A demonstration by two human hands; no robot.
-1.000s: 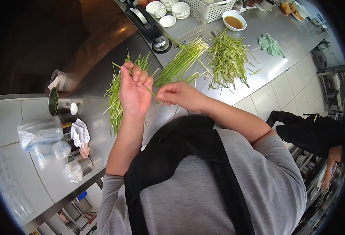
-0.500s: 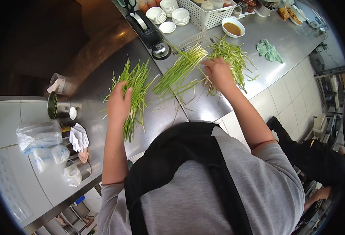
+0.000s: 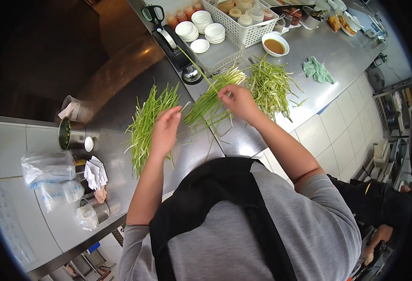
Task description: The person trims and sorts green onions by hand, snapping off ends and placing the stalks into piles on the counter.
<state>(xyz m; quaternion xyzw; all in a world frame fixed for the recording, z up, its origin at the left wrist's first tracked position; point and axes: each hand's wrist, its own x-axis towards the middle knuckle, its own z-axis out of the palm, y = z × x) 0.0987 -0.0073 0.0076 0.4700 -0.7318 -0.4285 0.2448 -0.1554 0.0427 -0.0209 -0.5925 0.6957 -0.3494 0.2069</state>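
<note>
Three heaps of thin spring onions lie on the steel counter: a left pile [image 3: 145, 126], a middle bundle [image 3: 210, 100] with its white ends towards the back right, and a looser right pile [image 3: 271, 89]. My right hand [image 3: 238, 102] is over the middle bundle, pinching a long spring onion stalk [image 3: 196, 65] that points up and left. My left hand [image 3: 166, 129] is above the right edge of the left pile, its fingers curled together. A pale stalk end shows at those fingertips; I cannot tell whether they grip it.
Behind the piles stand a tape dispenser [image 3: 173, 49], a bell [image 3: 192, 74], stacked white dishes [image 3: 201, 19], a basket of bottles [image 3: 248, 30] and a sauce bowl [image 3: 275, 44]. A green cloth [image 3: 318, 70] lies right; a metal pot [image 3: 71, 133] stands left. Another person [image 3: 374, 201] is at the right.
My right hand has moved left from the right pile to the middle bundle, with a stalk now in its fingers. My left hand has lifted off the left pile and shifted right.
</note>
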